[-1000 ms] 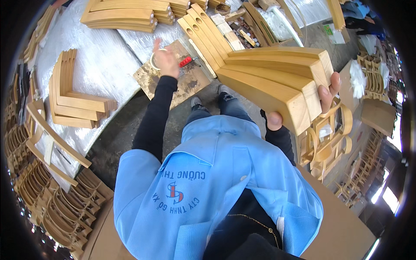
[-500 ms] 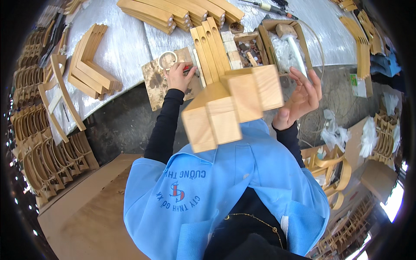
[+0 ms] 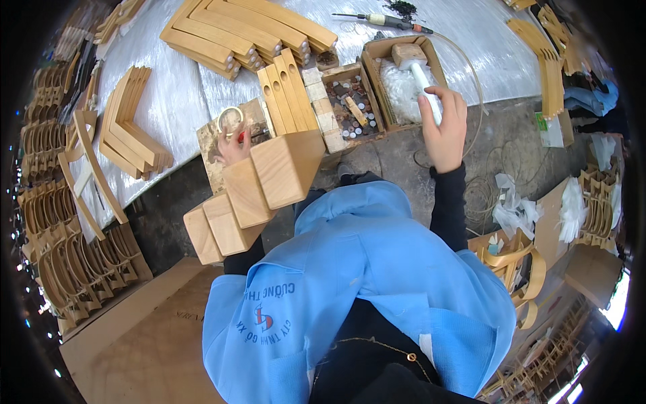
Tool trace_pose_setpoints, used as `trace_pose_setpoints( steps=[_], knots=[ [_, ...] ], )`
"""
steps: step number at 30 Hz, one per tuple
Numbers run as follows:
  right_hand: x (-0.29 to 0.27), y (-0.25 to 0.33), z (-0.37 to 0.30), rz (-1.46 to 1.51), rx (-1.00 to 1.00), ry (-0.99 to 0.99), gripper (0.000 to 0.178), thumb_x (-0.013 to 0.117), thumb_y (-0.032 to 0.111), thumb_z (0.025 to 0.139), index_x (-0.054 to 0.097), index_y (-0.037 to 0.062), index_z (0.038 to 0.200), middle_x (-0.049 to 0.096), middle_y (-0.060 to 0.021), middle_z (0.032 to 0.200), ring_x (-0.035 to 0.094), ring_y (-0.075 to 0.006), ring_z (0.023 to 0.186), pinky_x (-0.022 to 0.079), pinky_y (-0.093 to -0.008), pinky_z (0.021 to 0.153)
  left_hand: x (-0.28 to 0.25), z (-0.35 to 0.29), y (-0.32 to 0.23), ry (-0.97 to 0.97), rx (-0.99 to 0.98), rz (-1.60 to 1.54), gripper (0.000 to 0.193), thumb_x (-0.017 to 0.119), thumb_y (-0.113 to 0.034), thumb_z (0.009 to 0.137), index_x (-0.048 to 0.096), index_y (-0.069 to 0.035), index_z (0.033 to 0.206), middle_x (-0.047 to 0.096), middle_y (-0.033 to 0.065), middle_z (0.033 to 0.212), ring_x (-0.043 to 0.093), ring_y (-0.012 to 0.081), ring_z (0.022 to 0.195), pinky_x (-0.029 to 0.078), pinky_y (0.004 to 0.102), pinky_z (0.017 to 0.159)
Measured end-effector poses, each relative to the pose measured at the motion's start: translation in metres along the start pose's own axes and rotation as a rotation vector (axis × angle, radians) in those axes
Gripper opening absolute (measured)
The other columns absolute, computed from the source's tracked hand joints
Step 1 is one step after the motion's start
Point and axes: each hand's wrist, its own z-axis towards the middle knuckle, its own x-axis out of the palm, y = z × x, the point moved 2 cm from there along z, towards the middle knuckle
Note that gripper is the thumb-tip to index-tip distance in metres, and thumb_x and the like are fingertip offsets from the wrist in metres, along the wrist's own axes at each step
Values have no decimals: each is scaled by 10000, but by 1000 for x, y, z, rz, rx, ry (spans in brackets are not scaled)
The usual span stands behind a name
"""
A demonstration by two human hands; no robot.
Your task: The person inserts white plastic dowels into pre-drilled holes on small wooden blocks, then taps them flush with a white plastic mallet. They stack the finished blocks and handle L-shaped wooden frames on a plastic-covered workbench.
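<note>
My right hand [image 3: 445,133] closes round the lower end of a white handle [image 3: 425,84]. A brown block [image 3: 408,54] sits at the handle's far end, so it looks like a mallet lying on a carton [image 3: 435,48] of clear plastic. My left hand [image 3: 232,147] is over a stained board [image 3: 210,141], partly hidden behind wooden bars. A small red thing [image 3: 243,137] is at its fingers; its kind cannot be made out. Between my hands several pale wooden bars [image 3: 288,168] lie side by side, with oval holes at their far ends and their square near ends toward me.
A box of small round pieces [image 3: 344,101] stands beside the carton. A tape roll [image 3: 231,119] lies on the board. Angled wooden parts [image 3: 232,34] are stacked on the wrapped table, near a corded power screwdriver [image 3: 383,21]. Curved wooden frames [image 3: 57,269] fill the left side.
My right hand has moved from open beside the carton onto the white handle and closed. The bars and my left hand appear farther left and lower in view.
</note>
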Motion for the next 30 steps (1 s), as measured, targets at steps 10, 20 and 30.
trace_pose_setpoints(
  steps=[10,20,30],
  knots=[
    [80,-148,12,-395,226,322,460,740,342,829,597,-43,1035,650,-278,977,637,-461,925,506,-508,822,-20,-193,-60,582,-342,8,374,598,-247,984,580,-109,1331,652,101,1216,641,203,1100,509,353,941],
    [-27,-133,14,756,429,431,383,631,254,954,590,-57,1174,661,-87,913,660,-129,785,516,-276,681,125,-176,-349,1118,332,-355,198,576,-77,948,684,-61,1113,661,127,1026,665,277,975,518,371,861],
    [-106,-86,-76,789,331,-10,232,684,172,914,642,31,1094,572,14,821,526,-70,740,415,-227,654,315,-111,-342,857,632,279,204,601,-35,794,739,-91,933,702,182,927,663,406,939,540,442,847]
  ],
)
